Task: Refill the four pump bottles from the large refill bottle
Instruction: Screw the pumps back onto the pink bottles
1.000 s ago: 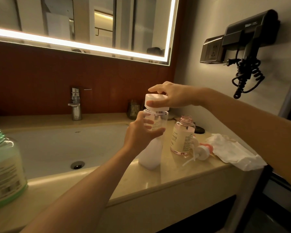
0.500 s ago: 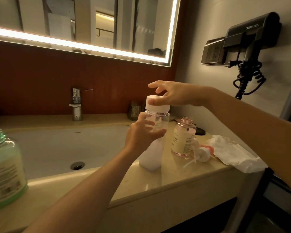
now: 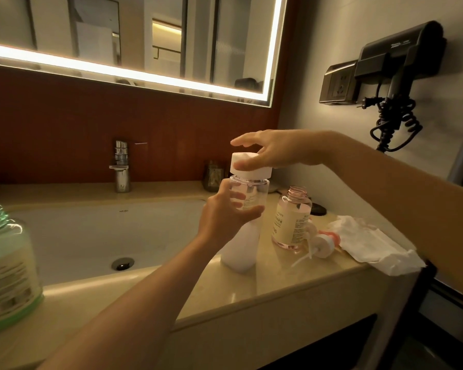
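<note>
The tall clear refill bottle [image 3: 241,247] stands upright on the counter, right of the sink, its lower half white with liquid. My left hand [image 3: 225,214] grips its neck. My right hand [image 3: 273,150] holds the wide white cap [image 3: 247,168] on its top between thumb and fingers, the index finger raised. Just right of it stands a pink pump bottle [image 3: 292,220] with its neck uncapped. The pink bottle's pump head [image 3: 322,243] lies on the counter beside it. A green-tinted bottle [image 3: 8,268], also uncapped, stands at the left edge.
A white sink basin [image 3: 91,236] with a chrome tap [image 3: 121,166] fills the counter's middle. A crumpled white cloth [image 3: 372,244] lies at the counter's right end. A small dark jar [image 3: 213,177] stands at the back. A hair dryer [image 3: 396,62] hangs on the right wall.
My right hand has turned on the white cap, its fingers shifting round the rim and the index finger lifting. The left hand and the bottle stay where they were.
</note>
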Demonstrator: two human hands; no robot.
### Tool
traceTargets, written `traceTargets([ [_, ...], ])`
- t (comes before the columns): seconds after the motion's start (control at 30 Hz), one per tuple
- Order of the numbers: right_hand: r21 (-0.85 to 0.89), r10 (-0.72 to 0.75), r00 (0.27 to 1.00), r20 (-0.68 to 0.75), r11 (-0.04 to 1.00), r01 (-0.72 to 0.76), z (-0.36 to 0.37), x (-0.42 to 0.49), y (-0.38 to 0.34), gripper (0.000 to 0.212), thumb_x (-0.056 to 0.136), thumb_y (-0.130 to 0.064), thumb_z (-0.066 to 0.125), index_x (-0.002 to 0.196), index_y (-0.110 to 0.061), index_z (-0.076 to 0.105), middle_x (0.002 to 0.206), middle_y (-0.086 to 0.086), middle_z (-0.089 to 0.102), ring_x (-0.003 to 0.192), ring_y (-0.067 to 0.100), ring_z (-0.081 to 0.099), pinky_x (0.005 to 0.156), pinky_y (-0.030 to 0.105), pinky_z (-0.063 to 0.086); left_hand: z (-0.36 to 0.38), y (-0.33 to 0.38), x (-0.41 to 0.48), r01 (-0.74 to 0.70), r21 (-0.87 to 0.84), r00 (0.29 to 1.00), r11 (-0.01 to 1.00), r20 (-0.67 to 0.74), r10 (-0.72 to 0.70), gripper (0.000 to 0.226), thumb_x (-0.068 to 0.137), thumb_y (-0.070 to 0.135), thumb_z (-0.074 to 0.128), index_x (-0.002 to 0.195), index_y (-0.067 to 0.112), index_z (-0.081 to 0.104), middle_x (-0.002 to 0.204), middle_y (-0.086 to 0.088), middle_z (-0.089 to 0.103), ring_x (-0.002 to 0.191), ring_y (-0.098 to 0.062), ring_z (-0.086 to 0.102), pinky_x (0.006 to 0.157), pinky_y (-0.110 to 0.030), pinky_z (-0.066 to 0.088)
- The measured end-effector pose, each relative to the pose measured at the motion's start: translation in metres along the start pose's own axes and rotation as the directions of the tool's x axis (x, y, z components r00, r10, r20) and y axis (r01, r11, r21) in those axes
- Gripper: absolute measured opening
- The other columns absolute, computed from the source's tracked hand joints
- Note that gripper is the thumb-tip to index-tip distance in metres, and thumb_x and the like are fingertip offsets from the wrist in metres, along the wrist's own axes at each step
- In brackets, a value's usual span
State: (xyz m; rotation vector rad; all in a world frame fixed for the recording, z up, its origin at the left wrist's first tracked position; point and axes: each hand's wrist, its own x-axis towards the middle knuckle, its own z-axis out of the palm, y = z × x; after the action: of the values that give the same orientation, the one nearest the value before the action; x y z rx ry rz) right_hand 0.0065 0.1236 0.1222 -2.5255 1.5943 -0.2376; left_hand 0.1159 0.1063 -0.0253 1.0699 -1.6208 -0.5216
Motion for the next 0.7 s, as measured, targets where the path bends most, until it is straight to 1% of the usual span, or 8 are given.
traceTargets([
  [0.1, -0.116, -0.063, 0.996, -0.060, 0.992, 0.055, 0.002, 0.001, 0.003, 0.054, 0.086, -0.040, 0.059, 0.134, -0.020, 0.044, 0.133, 0.003, 0.049, 0.116, 0.019, 0.049, 0.090, 0.027, 0.043, 0.000, -0.001, 0.000, 0.000, 0.002, 1.000, 1.000, -0.003, 0.000, 0.069, 0.070, 0.040, 0.076, 0.125, 0.014, 0.043, 0.113, -0.003, 0.061, 0.095, -0.017, 0.062, 0.079, -0.036, 0.055],
  [0.2, -0.281, -0.047, 0.963, -0.265, 0.959, -0.030, 0.016, 0.007, 0.003, 0.063, 0.078, -0.061, 0.053, 0.112, -0.009, 0.060, 0.105, 0.006, 0.064, 0.092, 0.020, 0.060, 0.076, 0.029, 0.048, 0.000, -0.001, 0.000, -0.004, 0.010, 1.000, 1.000, -0.005, 0.004, 0.069, 0.069, 0.042, 0.076, 0.125, 0.015, 0.044, 0.112, -0.002, 0.061, 0.094, -0.016, 0.061, 0.078, -0.035, 0.055],
  [0.27, -0.324, -0.039, 0.950, -0.309, 0.944, -0.066, 0.023, 0.010, 0.004, 0.075, 0.075, -0.072, 0.040, 0.105, -0.006, 0.062, 0.097, 0.009, 0.066, 0.086, 0.022, 0.062, 0.073, 0.031, 0.050, 0.000, -0.002, 0.001, -0.002, 0.016, 1.000, 1.000, -0.002, 0.002, 0.070, 0.069, 0.043, 0.076, 0.124, 0.015, 0.044, 0.112, -0.002, 0.062, 0.093, -0.016, 0.062, 0.079, -0.038, 0.055],
  [0.37, -0.099, 0.024, 0.977, -0.211, 0.994, -0.046, 0.016, 0.008, 0.004, 0.072, 0.080, -0.067, 0.035, 0.119, -0.010, 0.056, 0.113, 0.008, 0.060, 0.101, 0.025, 0.059, 0.077, 0.031, 0.052, 0.001, -0.002, 0.000, 0.002, 0.019, 1.000, 1.000, -0.007, -0.002, 0.070, 0.069, 0.041, 0.076, 0.125, 0.015, 0.043, 0.113, -0.003, 0.062, 0.094, -0.016, 0.061, 0.080, -0.040, 0.055],
  [0.43, 0.099, 0.007, 0.993, -0.120, 0.995, 0.005, 0.007, 0.004, 0.008, 0.055, 0.087, -0.052, 0.047, 0.131, -0.021, 0.047, 0.131, 0.002, 0.050, 0.116, 0.022, 0.051, 0.085, 0.035, 0.052, 0.001, -0.001, 0.000, 0.002, 0.022, 1.000, 1.000, -0.011, -0.001, 0.070, 0.070, 0.040, 0.076, 0.126, 0.014, 0.043, 0.114, -0.003, 0.061, 0.095, -0.017, 0.062, 0.080, -0.039, 0.055],
  [0.5, 0.175, -0.046, 0.997, -0.063, 0.983, 0.057, 0.005, 0.003, 0.014, 0.048, 0.087, -0.037, 0.058, 0.132, -0.027, 0.046, 0.137, -0.003, 0.045, 0.117, 0.019, 0.050, 0.085, 0.031, 0.053, 0.001, -0.001, 0.000, 0.000, 0.023, 1.000, 1.000, -0.013, 0.000, 0.070, 0.070, 0.040, 0.076, 0.126, 0.013, 0.043, 0.114, -0.004, 0.061, 0.096, -0.018, 0.062, 0.080, -0.039, 0.055],
  [0.6, 0.099, -0.097, 0.985, -0.144, 0.989, 0.112, 0.010, 0.004, 0.016, 0.046, 0.084, -0.033, 0.063, 0.128, -0.024, 0.051, 0.130, -0.001, 0.051, 0.104, 0.013, 0.053, 0.073, 0.019, 0.051, 0.001, -0.002, 0.000, -0.002, 0.021, 1.000, 1.000, -0.012, 0.002, 0.070, 0.069, 0.042, 0.076, 0.124, 0.013, 0.044, 0.113, -0.004, 0.062, 0.094, -0.018, 0.062, 0.079, -0.039, 0.055],
  [0.7, -0.102, -0.114, 0.954, -0.277, 0.991, 0.088, 0.015, 0.008, 0.011, 0.052, 0.079, -0.050, 0.061, 0.120, -0.018, 0.058, 0.115, 0.001, 0.060, 0.096, 0.012, 0.054, 0.071, 0.018, 0.046, 0.001, -0.001, 0.000, 0.000, 0.030, 1.000, 1.000, -0.014, 0.000, 0.070, 0.069, 0.042, 0.076, 0.124, 0.013, 0.044, 0.113, -0.003, 0.062, 0.094, -0.017, 0.062, 0.079, -0.039, 0.055],
])
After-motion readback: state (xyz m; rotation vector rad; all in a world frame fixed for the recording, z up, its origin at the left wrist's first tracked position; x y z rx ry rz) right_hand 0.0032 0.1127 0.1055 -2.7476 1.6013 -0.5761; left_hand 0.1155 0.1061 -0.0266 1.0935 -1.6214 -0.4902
